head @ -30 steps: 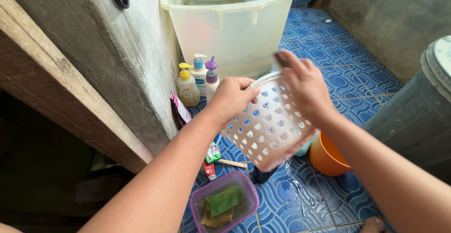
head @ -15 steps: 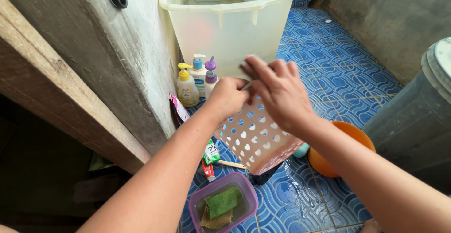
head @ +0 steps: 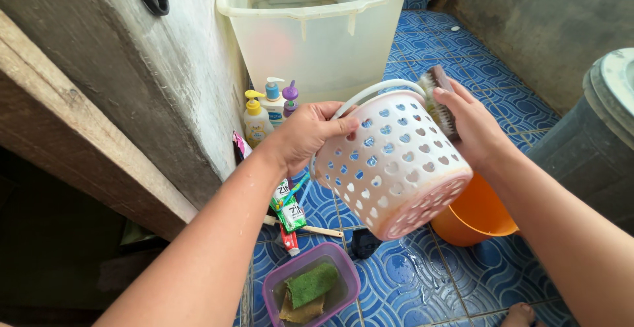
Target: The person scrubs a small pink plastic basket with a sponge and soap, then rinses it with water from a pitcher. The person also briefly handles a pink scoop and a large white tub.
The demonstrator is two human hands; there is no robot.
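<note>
Scrubbing step in hand. Below the basket, a purple tub [head: 333, 271] is holding green sponges. The left hand [head: 305, 135] is clenching its grip on the rim of the pink perforated basket [head: 394, 172], tilted in mid-air; the right hand [head: 470, 126] is grasping a brush [head: 438, 96] against its far side. Beyond the basket, a clear water tub [head: 317, 33] is standing. Judged next: turning the basket for unscrubbed wall.

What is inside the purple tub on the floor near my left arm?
The purple tub holds a green scouring pad lying over a tan cloth or sponge. Whatever sits beneath those two is covered, so it cannot be seen.
</note>
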